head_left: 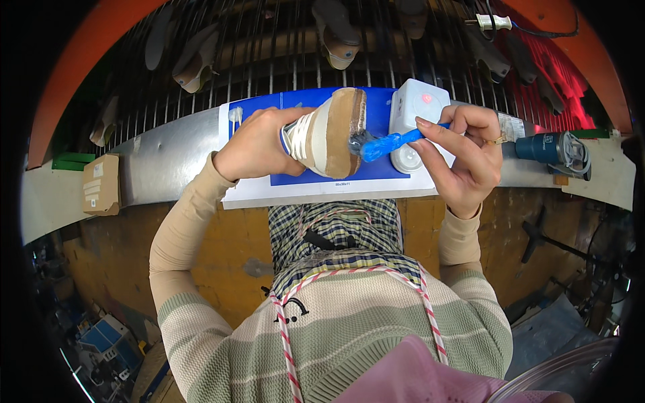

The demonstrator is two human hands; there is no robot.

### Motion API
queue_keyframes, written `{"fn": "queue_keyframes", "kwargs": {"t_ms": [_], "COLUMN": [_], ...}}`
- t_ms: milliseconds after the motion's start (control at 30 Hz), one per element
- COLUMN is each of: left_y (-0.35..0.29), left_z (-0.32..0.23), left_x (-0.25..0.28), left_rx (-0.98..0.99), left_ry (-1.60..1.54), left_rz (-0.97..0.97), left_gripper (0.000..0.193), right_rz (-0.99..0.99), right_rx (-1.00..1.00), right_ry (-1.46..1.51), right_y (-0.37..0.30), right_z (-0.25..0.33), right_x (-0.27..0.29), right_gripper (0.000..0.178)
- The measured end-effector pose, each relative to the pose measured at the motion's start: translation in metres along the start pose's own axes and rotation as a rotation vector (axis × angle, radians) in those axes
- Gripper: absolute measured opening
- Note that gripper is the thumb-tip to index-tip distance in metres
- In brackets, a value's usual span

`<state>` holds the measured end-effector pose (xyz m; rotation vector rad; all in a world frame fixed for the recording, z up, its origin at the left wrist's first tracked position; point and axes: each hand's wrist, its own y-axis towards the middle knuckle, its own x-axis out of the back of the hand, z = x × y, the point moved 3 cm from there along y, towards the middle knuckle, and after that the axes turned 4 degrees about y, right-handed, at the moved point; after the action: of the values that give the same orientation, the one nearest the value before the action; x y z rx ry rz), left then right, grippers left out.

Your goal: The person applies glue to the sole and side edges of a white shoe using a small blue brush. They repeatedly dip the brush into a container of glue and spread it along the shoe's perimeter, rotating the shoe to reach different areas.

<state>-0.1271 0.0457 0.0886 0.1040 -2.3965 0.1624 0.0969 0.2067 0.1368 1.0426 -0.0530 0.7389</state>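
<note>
My left hand point(259, 144) is closed around a tan and white lace-up shoe point(339, 134), its fingers and thumb on either side of the laced part. The shoe lies tipped on its side, with its brown underside edge facing right. In my right hand point(470, 154), a brush with a blue handle point(396, 140) is pinched between thumb and fingers. Its dark bristles touch the shoe's underside edge. Behind the brush stands a white square plastic bottle point(420, 107), and a round white lid or dish point(407, 160) sits below it.
A blue sheet point(285, 180) on white paper point(252, 195) covers part of the metal bench. Beyond is a rack of metal rods carrying several shoes point(336, 43). A cardboard piece point(101, 185) lies left; a dark teal cylinder point(537, 148) lies right. A white plug point(485, 22) hangs above.
</note>
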Motion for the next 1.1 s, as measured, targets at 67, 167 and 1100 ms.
{"fn": "queue_keyframes", "kwargs": {"t_ms": [67,167,1100], "left_y": [0.001,0.001,-0.018], "left_z": [0.003,0.009,0.062], "left_x": [0.000,0.002,-0.065], "left_rx": [0.008,0.032,0.008], "left_ry": [-0.033,-0.060,-0.422], "left_rz": [0.058,0.125,-0.644], "left_gripper": [0.077,0.077,0.105], "right_rz": [0.043,0.128,0.061], "right_rx": [-0.029,-0.034,-0.757], "right_ry": [0.010,-0.020,-0.611], "right_y": [-0.001,-0.004,-0.184], "right_z": [-0.001,-0.005,-0.074], "right_x": [0.000,-0.004,0.029], "right_gripper": [0.037,0.036,0.010]}}
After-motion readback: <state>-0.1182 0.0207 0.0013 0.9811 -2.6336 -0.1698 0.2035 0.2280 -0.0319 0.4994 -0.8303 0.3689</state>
